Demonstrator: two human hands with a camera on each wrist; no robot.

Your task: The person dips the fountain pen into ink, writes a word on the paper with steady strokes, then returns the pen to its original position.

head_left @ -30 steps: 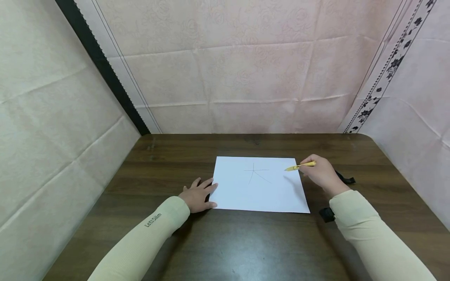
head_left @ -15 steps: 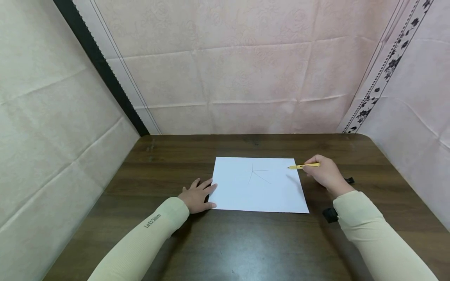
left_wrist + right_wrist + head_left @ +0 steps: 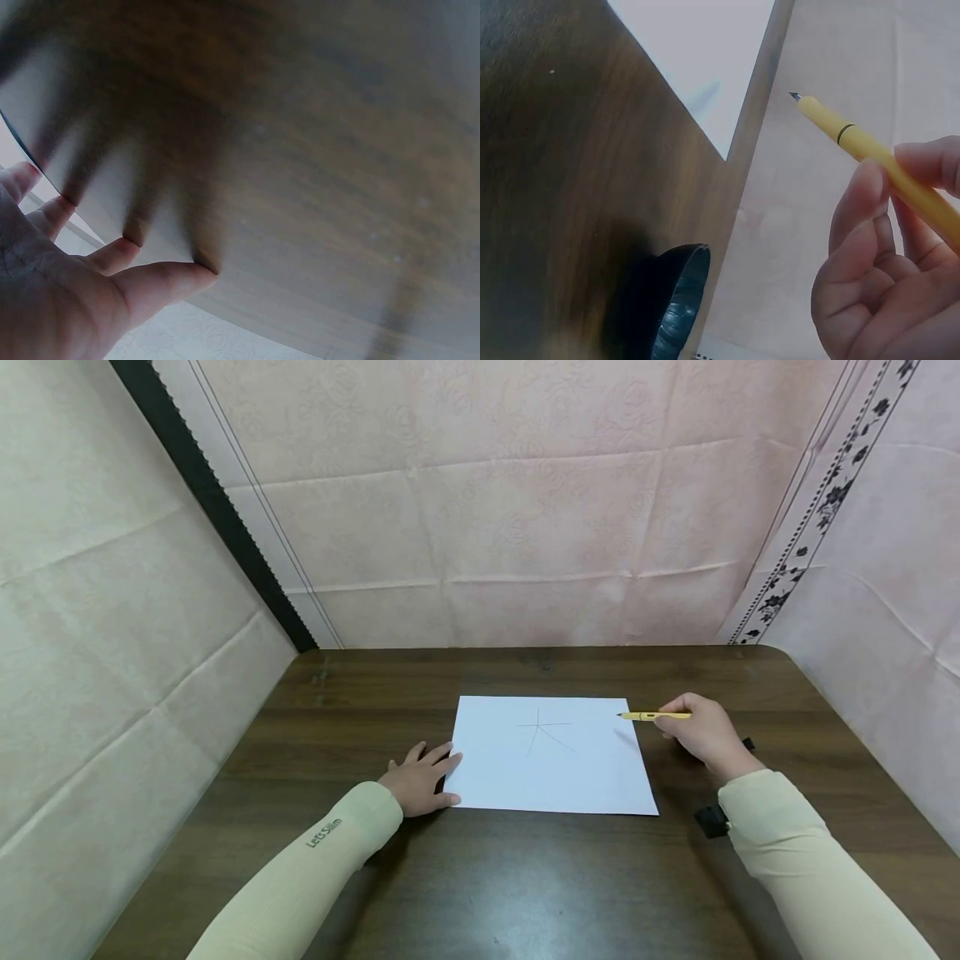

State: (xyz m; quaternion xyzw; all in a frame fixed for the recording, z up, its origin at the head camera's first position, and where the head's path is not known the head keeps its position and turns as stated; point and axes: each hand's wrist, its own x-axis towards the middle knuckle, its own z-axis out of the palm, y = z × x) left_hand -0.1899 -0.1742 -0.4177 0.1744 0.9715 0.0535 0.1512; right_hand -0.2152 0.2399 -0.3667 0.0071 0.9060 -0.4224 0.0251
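Observation:
A white sheet of paper (image 3: 555,781) lies on the brown wooden table, with several thin crossing strokes (image 3: 538,725) drawn in its upper middle. My left hand (image 3: 420,781) is spread flat at the sheet's left edge, its fingertips on that edge. In the left wrist view, the fingers (image 3: 165,289) extend against the tabletop. Above the sheet's upper right edge, my right hand (image 3: 701,731) pinches a yellow pen (image 3: 647,716) between thumb and fingers. The pen points left, nearly level. The right wrist view shows its dark pointed tip (image 3: 795,96) off the paper.
The wooden table (image 3: 360,710) has rounded far corners. Pale patterned cloth (image 3: 540,527) hangs behind it and on both sides. A black curved piece (image 3: 679,307) shows near the right hand in the right wrist view, and a black block (image 3: 711,820) sits at the right wrist.
My right hand has drawn rightward with the pen, which has turned closer to level. The left hand stays at the paper's edge, and the strokes look the same.

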